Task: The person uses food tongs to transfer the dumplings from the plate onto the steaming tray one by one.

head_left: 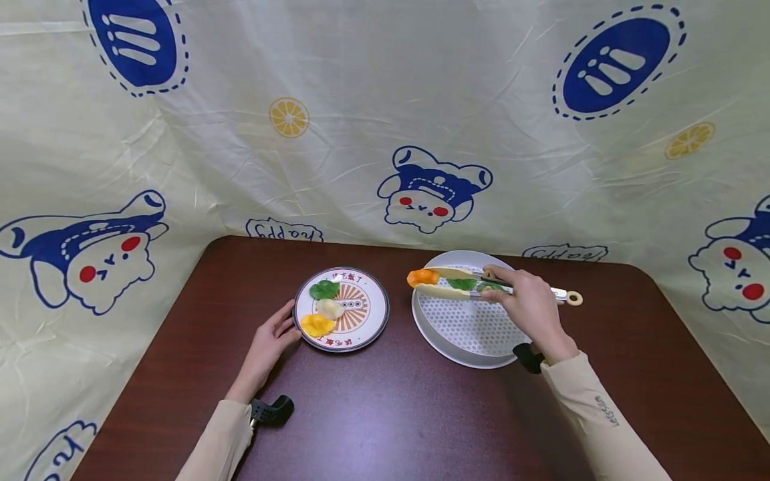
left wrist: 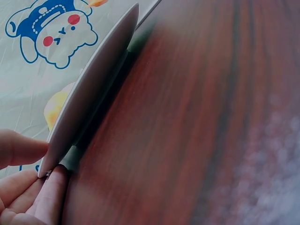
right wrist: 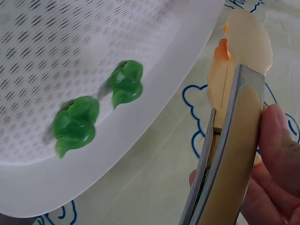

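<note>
My left hand [head_left: 275, 334] holds the left rim of a round plate [head_left: 374, 324] with printed red characters. The left wrist view shows the thumb [left wrist: 23, 149] on the plate's rim and fingers below it. On the plate lie a green dumpling [head_left: 325, 289], a cream one [head_left: 329, 308] and a yellow one [head_left: 317, 325]. My right hand [head_left: 529, 304] grips tongs [right wrist: 234, 164] with cream tips, which hold an orange dumpling [head_left: 422, 277] above the left rim of a white perforated steamer tray [head_left: 469, 327]. Two green dumplings [right wrist: 77, 124] lie in the tray.
The brown wooden table [head_left: 385, 421] bears both the plate and the tray. Behind it hangs a pale sheet [head_left: 337, 174] printed with blue cartoon figures, meeting the table's far edge close behind the tray. Dark straps with cameras sit on both wrists.
</note>
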Demonstrator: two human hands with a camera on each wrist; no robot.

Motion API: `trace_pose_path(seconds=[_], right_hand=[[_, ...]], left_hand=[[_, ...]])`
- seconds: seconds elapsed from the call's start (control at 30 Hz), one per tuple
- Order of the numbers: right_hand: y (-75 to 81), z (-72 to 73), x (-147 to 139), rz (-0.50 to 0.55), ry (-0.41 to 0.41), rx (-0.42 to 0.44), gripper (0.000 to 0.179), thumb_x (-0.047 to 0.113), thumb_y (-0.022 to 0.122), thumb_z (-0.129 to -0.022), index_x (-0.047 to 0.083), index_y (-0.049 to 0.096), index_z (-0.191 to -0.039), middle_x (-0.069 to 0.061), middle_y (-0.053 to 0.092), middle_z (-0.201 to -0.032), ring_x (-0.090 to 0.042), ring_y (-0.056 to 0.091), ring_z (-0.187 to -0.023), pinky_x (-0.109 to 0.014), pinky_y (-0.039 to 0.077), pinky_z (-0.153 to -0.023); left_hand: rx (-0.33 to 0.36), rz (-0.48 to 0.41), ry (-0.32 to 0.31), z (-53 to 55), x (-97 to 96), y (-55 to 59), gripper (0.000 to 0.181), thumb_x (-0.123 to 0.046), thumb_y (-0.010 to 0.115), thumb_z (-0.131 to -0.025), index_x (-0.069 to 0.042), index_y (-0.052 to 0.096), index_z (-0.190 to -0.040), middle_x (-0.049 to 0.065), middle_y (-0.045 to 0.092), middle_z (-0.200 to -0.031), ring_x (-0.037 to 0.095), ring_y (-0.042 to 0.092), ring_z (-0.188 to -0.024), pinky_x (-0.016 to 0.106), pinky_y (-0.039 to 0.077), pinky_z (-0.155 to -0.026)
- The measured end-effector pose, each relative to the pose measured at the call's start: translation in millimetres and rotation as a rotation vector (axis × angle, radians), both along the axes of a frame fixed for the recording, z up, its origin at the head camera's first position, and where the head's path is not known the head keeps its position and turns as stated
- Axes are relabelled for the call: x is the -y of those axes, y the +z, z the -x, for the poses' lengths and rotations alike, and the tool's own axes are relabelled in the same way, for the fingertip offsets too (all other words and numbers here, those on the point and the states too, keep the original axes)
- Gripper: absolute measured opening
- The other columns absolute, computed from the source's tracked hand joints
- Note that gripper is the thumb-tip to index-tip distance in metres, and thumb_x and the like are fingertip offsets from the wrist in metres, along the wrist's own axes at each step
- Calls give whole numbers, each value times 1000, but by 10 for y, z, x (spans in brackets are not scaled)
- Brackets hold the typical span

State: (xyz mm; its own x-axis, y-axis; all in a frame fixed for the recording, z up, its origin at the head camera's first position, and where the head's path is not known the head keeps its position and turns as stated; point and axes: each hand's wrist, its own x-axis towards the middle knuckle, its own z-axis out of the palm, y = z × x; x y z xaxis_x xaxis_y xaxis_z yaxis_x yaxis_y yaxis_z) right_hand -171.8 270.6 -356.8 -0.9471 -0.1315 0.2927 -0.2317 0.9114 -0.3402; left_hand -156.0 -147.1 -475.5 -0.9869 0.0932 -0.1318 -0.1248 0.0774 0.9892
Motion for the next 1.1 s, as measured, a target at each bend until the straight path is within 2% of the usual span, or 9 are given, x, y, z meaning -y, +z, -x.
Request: trace_pose_path(seconds=[0.3, 0.57, 1.1], right_hand=[[-84, 7, -148, -17, -19, -34, 47, 18, 80, -75, 3, 67, -118, -17, 66, -83, -28, 51, -66, -37, 34, -53], [-171, 6, -204, -1, -50, 29, 46, 15, 77, -79, 0, 65, -119, -22, 67, -96, -30, 50, -70, -37, 33, -58], [-310, 59, -274, -17, -65, 47, 45, 15, 77, -78, -1, 65, -118, -22, 67, -94, -28, 47, -66, -36, 32, -56]], left_hand=[[-3, -11, -2, 7, 4, -7, 64, 2, 54, -92, -1, 27, -150, 15, 28, -153, 31, 35, -134, 11, 40, -87], [-3, -8, -1, 9, 1, -12, 64, 2, 54, -92, -1, 26, -150, 16, 28, -153, 31, 35, -134, 12, 40, -87], [-10, -4, 1, -1, -1, 4, 64, 2, 54, -92, -1, 27, -150, 16, 28, -153, 31, 35, -134, 12, 39, -88]])
